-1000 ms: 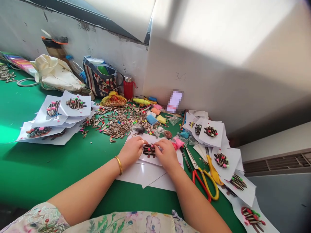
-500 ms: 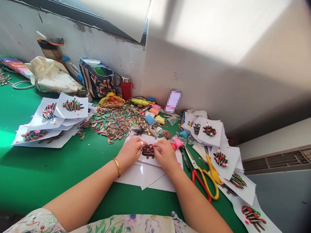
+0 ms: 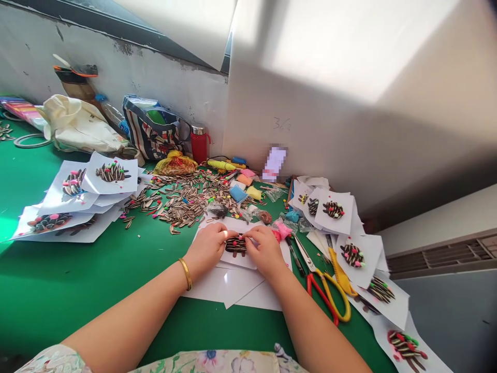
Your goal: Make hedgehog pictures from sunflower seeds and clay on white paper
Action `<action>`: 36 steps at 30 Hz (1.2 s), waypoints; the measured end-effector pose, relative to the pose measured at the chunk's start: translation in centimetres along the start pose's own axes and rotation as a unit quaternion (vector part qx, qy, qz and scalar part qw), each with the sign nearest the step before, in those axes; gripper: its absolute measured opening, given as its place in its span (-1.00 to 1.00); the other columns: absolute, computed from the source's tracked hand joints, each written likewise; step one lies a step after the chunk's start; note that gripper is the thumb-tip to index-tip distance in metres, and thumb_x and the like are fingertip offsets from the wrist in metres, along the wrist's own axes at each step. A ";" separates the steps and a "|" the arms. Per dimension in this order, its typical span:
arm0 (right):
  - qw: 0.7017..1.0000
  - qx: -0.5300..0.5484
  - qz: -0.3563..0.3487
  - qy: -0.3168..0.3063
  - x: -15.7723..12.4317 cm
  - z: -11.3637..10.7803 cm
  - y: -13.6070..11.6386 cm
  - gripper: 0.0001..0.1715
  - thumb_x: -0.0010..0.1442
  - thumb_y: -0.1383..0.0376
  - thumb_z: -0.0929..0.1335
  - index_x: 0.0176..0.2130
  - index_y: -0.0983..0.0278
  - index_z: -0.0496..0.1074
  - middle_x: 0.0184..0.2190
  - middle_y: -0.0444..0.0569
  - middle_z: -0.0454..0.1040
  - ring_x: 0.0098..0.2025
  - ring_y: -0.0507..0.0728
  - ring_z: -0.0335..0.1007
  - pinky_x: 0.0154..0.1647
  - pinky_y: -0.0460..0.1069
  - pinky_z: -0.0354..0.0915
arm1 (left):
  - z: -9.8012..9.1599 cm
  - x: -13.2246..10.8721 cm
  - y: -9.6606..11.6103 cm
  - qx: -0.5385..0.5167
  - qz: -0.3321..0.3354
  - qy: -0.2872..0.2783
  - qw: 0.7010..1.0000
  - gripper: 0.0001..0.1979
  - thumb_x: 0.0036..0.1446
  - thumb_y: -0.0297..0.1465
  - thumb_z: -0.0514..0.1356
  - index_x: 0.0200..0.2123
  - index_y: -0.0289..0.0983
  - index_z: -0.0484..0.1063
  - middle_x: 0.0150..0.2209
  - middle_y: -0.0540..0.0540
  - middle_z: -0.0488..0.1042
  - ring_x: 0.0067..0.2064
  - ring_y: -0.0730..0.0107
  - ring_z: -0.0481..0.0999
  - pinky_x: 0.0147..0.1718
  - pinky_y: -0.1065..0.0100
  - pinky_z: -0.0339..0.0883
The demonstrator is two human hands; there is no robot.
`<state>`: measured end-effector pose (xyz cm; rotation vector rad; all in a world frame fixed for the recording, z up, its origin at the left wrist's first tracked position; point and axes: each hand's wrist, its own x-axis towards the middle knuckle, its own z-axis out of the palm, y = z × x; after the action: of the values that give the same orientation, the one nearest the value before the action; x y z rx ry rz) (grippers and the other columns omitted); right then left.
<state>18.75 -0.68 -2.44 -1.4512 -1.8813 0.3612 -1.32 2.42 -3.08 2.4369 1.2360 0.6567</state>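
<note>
Left hand [image 3: 207,249] and right hand [image 3: 265,252] curled inward, grips apparently pinching seed-studded clay hedgehog [image 3: 235,246]

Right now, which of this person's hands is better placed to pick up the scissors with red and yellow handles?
The right hand, probably: its fingers rest on the sunflower-seed piece on the side toward the scissors, while the left hand lies on the piece's far side.
</note>
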 end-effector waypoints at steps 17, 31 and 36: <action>0.981 -0.132 0.107 -0.093 -0.2 -2.7 0.9 -0.65 0.26 0.37 0.22 -0.06 0.24 0.52 -0.09 0.03 0.53 -0.05 0.18 0.44 -0.05 0.03 0.30 | -0.1 -0.1 -0.7 0.015 -0.019 0.053 0.998 -0.67 0.18 -0.57 0.04 -0.12 -0.25 0.53 -0.14 -0.15 0.48 -0.08 0.20 0.44 -0.03 0.19 0.32; 0.972 -0.119 0.167 -0.119 -0.4 -2.5 1.1 -0.48 0.19 0.31 0.32 0.15 0.23 0.37 0.03 0.10 0.40 -0.06 0.20 0.40 -0.06 0.03 0.28 | -1.1 -0.1 -1.8 0.144 -0.112 0.025 0.983 -0.71 0.17 -0.36 0.16 -0.05 -0.22 0.53 -0.12 -0.17 0.48 -0.08 0.08 0.43 -0.05 0.12 0.30; 0.980 -0.061 0.163 -0.098 -0.5 -2.0 1.3 -0.39 0.15 0.35 0.31 0.20 0.16 0.28 -0.20 -0.04 0.48 -0.26 0.13 0.40 -0.29 -0.01 0.26 | -0.8 -0.1 -2.2 0.136 -0.107 0.035 0.984 -0.72 0.18 -0.34 0.15 -0.07 -0.20 0.53 -0.12 -0.19 0.48 -0.07 0.07 0.42 -0.06 0.10 0.30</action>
<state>21.09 -1.09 -1.96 -1.8736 -1.8430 0.5702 -3.32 3.64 -3.48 2.4580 1.6859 0.5459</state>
